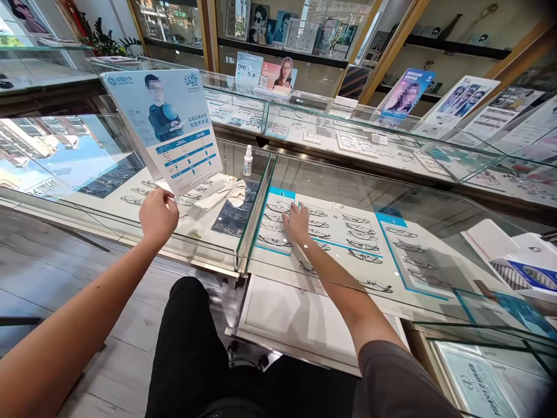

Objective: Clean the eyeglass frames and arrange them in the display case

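My left hand (159, 216) pinches the lower edge of a folded cardboard display sign (183, 125), blue and white with a printed figure and a chart. The sign stands tilted over the glass counter. My right hand (297, 223) lies on the glass top (322, 174) with its fingers spread, holding nothing. Below that glass are rows of eyeglasses (360, 235) on white and blue trays. Between the hands, a cream cloth (221, 194) lies crumpled on the left counter section, and a small white spray bottle (248, 161) stands behind it.
An opened white box (517, 255) sits on the counter at the right. Several standing cards, such as a blue poster (404, 96), line the glass case behind. My knee (189, 307) is below the counter, close to an open white drawer (300, 319).
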{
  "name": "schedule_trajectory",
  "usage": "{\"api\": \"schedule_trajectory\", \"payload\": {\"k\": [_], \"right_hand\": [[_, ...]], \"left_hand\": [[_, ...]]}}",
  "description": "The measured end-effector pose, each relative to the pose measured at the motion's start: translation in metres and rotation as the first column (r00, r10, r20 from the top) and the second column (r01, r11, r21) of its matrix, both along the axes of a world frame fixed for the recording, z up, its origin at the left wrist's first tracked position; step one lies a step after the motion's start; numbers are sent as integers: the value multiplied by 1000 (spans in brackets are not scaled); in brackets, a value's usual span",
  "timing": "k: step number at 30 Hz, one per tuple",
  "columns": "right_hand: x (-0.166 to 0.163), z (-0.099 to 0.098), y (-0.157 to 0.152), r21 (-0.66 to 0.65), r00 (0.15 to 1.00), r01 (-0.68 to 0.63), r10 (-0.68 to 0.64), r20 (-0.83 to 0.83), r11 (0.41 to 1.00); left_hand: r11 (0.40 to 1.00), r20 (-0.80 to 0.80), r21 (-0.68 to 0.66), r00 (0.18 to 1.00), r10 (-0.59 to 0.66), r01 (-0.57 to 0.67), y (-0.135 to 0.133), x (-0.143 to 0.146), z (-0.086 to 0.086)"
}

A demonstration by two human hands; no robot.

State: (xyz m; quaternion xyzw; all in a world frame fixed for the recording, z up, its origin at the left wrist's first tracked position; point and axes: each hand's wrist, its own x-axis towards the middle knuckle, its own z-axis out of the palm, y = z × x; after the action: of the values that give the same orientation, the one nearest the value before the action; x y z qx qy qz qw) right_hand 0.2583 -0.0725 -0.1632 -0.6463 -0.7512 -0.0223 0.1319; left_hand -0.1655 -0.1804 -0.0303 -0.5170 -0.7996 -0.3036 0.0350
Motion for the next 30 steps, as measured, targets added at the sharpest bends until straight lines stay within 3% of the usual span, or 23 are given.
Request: {"api": "schedule_trajectory", "payload": {"k": [9,14,25,30], "right_hand": [[-6,-9,77,-224,1000,15,-16,-4,975],[-15,-13,102,-305,1000,11,-7,11,952],[-22,-25,109,-370,997,8,21,74,929],[-32,-9,81,-243,998,46,-35,50,969]], "left_hand": [[997,-125,-78,992,-20,11,1,0,-2],[995,-143,-96,990,-16,2,0,0,-4],[990,-122,-143,992,-29,12,-1,3,0],[992,-111,-122,993,-33,19,1,3,-2]]}}
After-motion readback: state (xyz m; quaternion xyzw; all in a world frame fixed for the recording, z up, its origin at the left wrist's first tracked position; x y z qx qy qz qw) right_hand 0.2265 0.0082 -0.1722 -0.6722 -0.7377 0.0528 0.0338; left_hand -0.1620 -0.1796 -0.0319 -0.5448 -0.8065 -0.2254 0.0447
